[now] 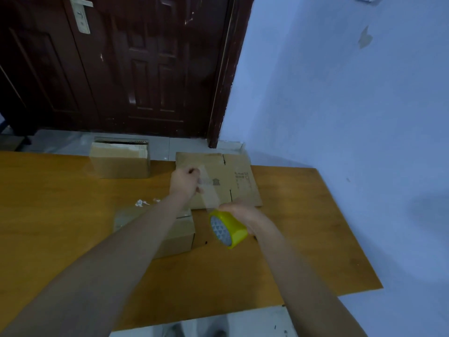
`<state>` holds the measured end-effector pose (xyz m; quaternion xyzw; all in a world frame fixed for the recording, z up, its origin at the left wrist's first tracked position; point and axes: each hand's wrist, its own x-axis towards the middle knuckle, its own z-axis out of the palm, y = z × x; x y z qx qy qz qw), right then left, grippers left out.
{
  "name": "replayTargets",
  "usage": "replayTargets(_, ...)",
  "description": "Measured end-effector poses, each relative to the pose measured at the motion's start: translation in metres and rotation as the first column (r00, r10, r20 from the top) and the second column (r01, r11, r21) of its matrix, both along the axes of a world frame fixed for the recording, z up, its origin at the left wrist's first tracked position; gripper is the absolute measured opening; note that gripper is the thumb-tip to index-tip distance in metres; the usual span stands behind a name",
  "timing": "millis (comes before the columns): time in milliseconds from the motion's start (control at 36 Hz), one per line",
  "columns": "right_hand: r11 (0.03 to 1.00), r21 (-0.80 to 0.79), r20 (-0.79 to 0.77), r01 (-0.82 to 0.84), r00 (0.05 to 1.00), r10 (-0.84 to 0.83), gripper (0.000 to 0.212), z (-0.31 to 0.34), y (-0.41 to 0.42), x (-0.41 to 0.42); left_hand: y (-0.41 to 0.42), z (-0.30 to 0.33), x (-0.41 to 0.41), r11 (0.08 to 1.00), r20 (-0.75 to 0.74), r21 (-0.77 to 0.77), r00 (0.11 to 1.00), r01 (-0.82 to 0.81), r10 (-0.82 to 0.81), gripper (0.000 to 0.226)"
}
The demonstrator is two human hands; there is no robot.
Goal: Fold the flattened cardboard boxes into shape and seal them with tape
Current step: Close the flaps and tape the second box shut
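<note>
Head view: both hands gripping, R (pixel 239 211) on tape roll (pixel 228 228), L (pixel 185 182) on strip end (pixel 210 190), strip diagonal up-left.

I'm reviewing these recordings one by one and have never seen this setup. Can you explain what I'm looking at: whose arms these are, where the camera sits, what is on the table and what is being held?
There is no machine here. One camera worn on a person's head looks down at their two bare arms. The right hand holds a yellow roll of clear tape. The left hand pinches the free end of the clear tape strip pulled from it. On the orange-brown wooden table lie a flattened brown cardboard box, a folded brown cardboard box beneath the left forearm, and another folded cardboard box at the far edge. Small white scraps lie nearby.
</note>
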<state>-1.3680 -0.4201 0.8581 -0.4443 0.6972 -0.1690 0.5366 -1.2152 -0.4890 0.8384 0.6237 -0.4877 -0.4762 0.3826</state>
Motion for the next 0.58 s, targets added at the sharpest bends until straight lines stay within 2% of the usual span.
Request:
replayTargets(139, 0.999, 0.030, -0.040, 0.032, 0.999, -0.031, 0.035, -0.017, 0.014, 0.000, -0.013, 0.007, 0.009, 0.995, 0.039, -0.007, 0.994, 0.103, -0.102, 0.024)
replayTargets(250, 0.992, 0.123, -0.056, -0.014, 0.998, 0.021, 0.048, -0.019, 0.011, 0.005, -0.012, 0.001, 0.011, 0.987, 0.103, 0.007, 0.982, 0.161, -0.161, 0.029)
replayTargets(361, 0.982, 0.158, -0.156, -0.108, 0.979, 0.133, 0.048, -0.024, 0.016, 0.002, -0.008, -0.014, 0.009, 0.975, 0.142, 0.060, 0.965, 0.215, -0.221, 0.028)
replayTargets(472, 0.940, 0.294, -0.219, -0.171, 0.946, 0.241, 0.065, -0.031, 0.025, -0.002, -0.002, -0.031, 0.006, 0.971, 0.133, 0.079, 0.963, 0.224, -0.233, 0.026)
replayTargets(583, 0.953, 0.280, -0.183, -0.118, 0.968, 0.174, 0.072, -0.038, 0.035, -0.007, -0.003, -0.032, -0.001, 0.972, 0.092, 0.092, 0.970, 0.216, -0.224, 0.023)
